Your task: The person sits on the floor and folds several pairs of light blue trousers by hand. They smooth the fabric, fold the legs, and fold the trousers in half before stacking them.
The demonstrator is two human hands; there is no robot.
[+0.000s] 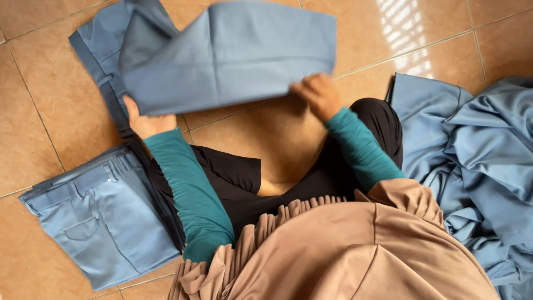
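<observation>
Both hands [233,111] on blue trousers [227,53], seemingly mid-fold

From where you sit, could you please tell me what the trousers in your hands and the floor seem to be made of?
Trousers: apparently smooth woven cloth, grey-blue and matte; they fold and drape softly. Floor: likely glazed ceramic tile, tan; grout lines and a window glare show.

home, tiled floor [266,139], folded trousers [102,216]

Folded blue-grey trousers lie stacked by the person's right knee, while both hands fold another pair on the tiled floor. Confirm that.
Wrong side: the head view shows the folded blue-grey trousers by the person's left knee. Both hands, left and right, do fold another pair.
</observation>
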